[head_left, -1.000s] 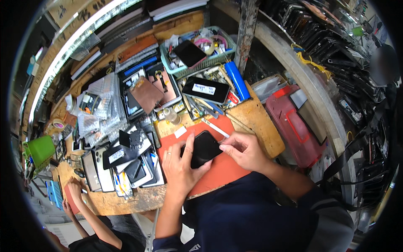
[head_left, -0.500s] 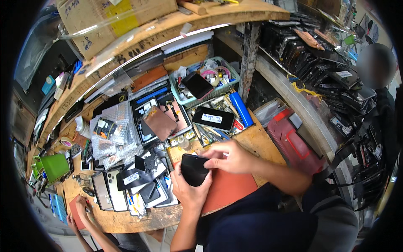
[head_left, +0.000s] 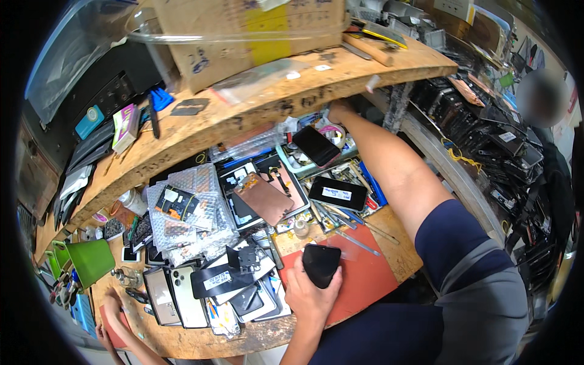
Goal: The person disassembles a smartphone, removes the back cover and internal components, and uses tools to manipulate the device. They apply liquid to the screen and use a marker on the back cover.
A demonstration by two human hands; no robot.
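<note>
My left hand (head_left: 305,294) is wrapped round a black smartphone (head_left: 322,265), its dark screen facing up, above a reddish-brown work mat (head_left: 365,271). Stretched far forward, my right arm reaches under the wooden shelf. Only the back part of my right hand (head_left: 340,112) shows by the rear of a pale green basket (head_left: 296,165); its fingers are hidden. Another black phone (head_left: 316,146) lies across that basket. In front of it, a phone with a white label (head_left: 338,193) rests on a tray of tools. A small glass bottle (head_left: 301,229) stands behind the mat.
The wooden shelf (head_left: 267,97) overhangs the bench and carries a cardboard box (head_left: 213,55). Bubble-wrapped parts (head_left: 188,225) and stacked phone shells (head_left: 182,286) crowd the left side. At far left, another person's hands (head_left: 112,310) work beside a green bin (head_left: 88,252).
My right hand has left the phone and moved forward under the shelf. The left hand still holds the phone. The view has shifted, showing more of the shelf.
</note>
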